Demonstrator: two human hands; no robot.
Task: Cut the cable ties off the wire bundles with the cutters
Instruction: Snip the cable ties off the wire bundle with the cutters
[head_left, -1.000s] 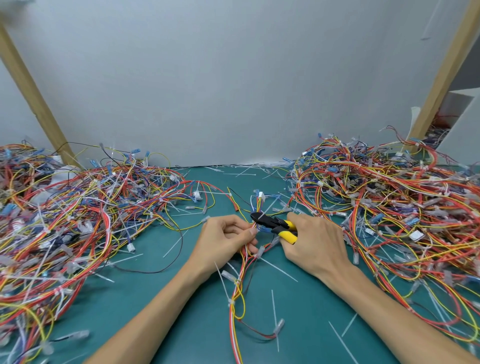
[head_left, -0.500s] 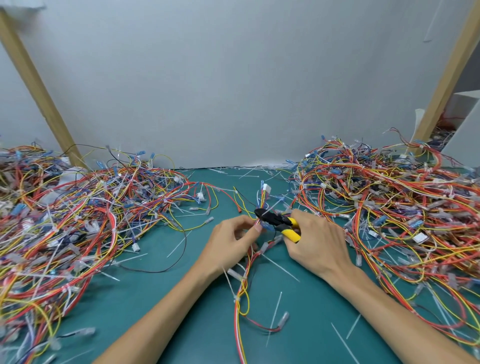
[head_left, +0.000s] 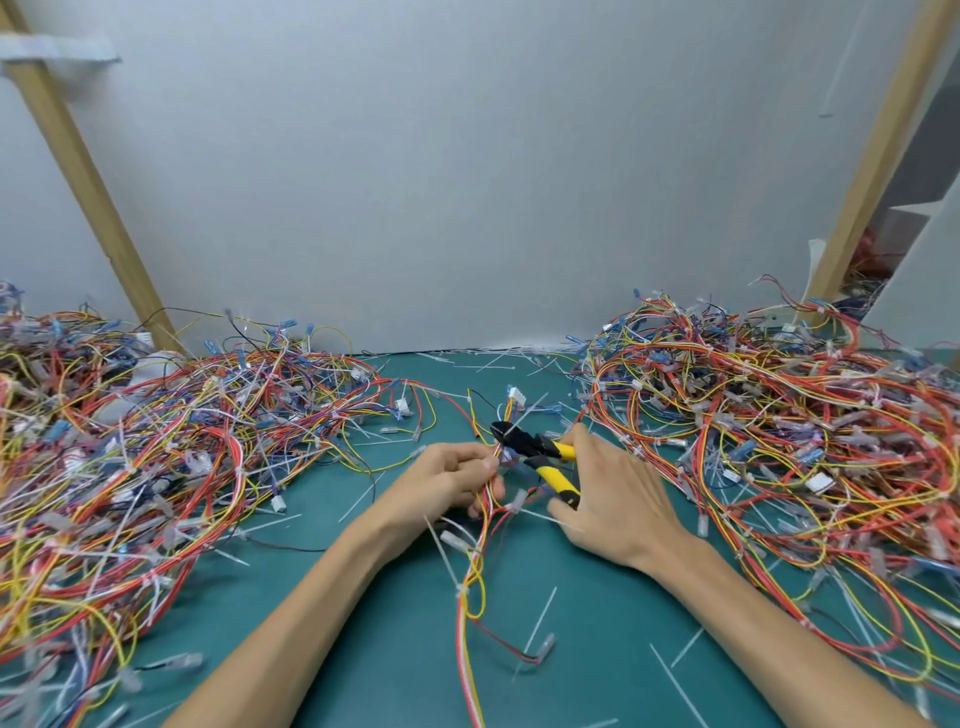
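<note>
While the left hand (head_left: 445, 482) pinches a wire bundle (head_left: 471, 574), the right hand (head_left: 621, 501) grips cutters (head_left: 540, 453).

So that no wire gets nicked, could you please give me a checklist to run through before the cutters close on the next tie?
1. The left hand grips the wire bundle: ok.
2. The right hand holds the cutters by the yellow handles: ok.
3. The cutters' tip reaches the bundle just above the left hand: ok.
4. Blades bite plastic only, no wire between them: cannot tell, too small.
5. The left hand is apart from the blades: cannot tell, they are close.
6. Rest of the bundle free of ties: not ok, a white tie sits lower down.
</note>
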